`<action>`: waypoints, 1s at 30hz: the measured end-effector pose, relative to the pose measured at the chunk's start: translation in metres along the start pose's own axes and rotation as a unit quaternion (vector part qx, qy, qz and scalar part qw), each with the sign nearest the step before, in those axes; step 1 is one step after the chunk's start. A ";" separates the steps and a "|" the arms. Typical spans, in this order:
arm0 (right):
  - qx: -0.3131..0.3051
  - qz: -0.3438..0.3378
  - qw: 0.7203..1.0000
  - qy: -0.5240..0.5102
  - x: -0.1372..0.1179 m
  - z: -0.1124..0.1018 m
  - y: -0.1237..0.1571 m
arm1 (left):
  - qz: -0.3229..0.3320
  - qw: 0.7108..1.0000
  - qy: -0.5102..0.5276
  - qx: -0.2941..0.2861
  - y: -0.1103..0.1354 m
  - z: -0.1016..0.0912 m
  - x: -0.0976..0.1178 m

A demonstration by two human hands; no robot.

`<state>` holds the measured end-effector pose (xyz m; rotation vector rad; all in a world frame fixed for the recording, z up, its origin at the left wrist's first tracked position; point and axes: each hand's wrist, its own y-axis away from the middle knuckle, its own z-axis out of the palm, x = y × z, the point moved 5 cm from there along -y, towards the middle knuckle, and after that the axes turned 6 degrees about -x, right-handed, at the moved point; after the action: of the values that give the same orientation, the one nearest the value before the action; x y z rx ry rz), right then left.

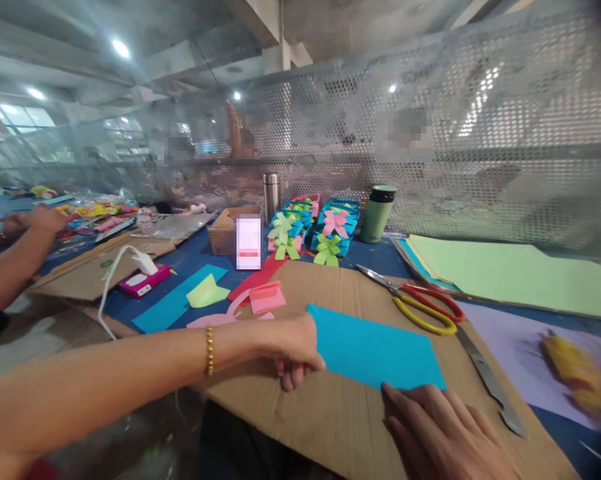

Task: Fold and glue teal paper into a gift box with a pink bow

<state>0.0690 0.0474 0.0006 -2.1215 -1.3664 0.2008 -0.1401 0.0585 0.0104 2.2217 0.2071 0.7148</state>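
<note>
Gripping blue paper sheet [373, 345] by its left end, the left hand [298, 347]; right hand [443, 427] at near edge, grip unclear

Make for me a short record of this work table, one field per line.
Left hand: grips left end of blue paper sheet
Right hand: at the sheet's near edge, grip unclear
Under sheet: brown cardboard
Beside sheet: scissors, one handle red, one yellow; metal blade
Farther back: steel flask; green flask, black lid
Far left: another person's hand
</note>
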 end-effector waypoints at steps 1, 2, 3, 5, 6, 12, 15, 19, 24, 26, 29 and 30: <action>-0.017 0.018 1.000 -0.005 -0.002 0.000 0.001 | -0.007 1.000 0.000 0.008 0.002 -0.001 -0.007; -0.033 0.039 0.999 -0.008 -0.004 -0.001 0.002 | -0.011 1.000 -0.002 0.015 0.005 -0.003 -0.013; -0.049 0.058 0.997 -0.012 -0.005 -0.001 0.003 | -0.016 1.000 -0.005 0.015 0.008 -0.004 -0.020; -0.080 0.088 0.992 -0.029 -0.007 0.000 0.004 | -0.022 0.999 -0.017 0.021 0.015 -0.008 -0.032; -0.091 0.100 0.990 -0.038 -0.007 0.000 0.004 | -0.025 0.999 -0.025 0.022 0.019 -0.009 -0.037; -0.130 0.140 0.980 -0.056 -0.010 -0.002 0.001 | 0.175 0.824 -0.333 0.424 0.051 0.000 -0.008; -0.154 0.134 0.978 -0.044 -0.013 0.001 -0.001 | 0.344 0.769 -0.370 0.393 0.040 0.042 0.014; -0.169 0.126 0.977 -0.029 -0.006 -0.001 0.008 | 0.385 0.788 -0.358 0.320 0.013 0.068 0.012; -0.156 0.133 0.979 -0.002 0.016 -0.032 0.033 | 0.376 0.812 -0.341 0.288 0.001 0.067 0.001; -0.157 0.135 0.978 0.003 0.018 -0.043 0.034 | 0.373 0.816 -0.338 0.282 0.000 0.066 0.000; -0.130 0.175 0.976 0.008 0.015 -0.043 0.023 | 0.373 0.816 -0.340 0.283 0.000 0.067 0.001; -0.120 0.177 0.977 0.000 0.012 -0.039 0.018 | 0.373 0.815 -0.342 0.284 0.000 0.068 0.001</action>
<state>0.1051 0.0368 0.0238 -2.5597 -1.0434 0.1841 -0.1015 0.0158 -0.0252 2.9962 -0.9859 0.1652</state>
